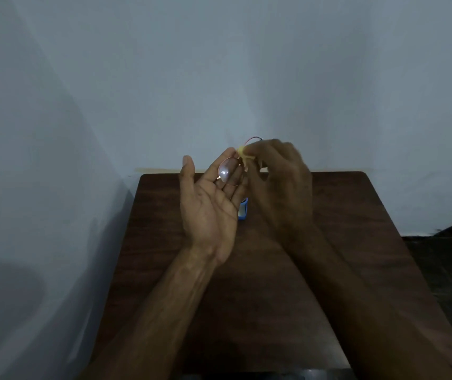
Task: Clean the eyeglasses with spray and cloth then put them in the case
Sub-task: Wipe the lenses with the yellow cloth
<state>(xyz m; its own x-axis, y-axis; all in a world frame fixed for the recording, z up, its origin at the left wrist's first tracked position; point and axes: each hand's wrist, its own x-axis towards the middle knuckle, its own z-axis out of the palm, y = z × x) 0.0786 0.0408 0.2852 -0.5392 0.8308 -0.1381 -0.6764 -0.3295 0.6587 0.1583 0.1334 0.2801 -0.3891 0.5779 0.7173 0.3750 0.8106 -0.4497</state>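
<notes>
I can read no text, label, brand, number or sign anywhere in my feed. The small blue object [242, 212] at the centre of the frame, mostly hidden behind the hands, shows no lettering I can make out. The picture is dim and soft, and the wall filling the upper half carries no marking.

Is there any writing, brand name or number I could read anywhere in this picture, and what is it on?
None can be read.
The blue object on the wooden table, mostly hidden behind the hands: any label is too small and dark to read.
The eyeglasses in the left hand and the yellow cloth in the right hand: no print visible.
</notes>
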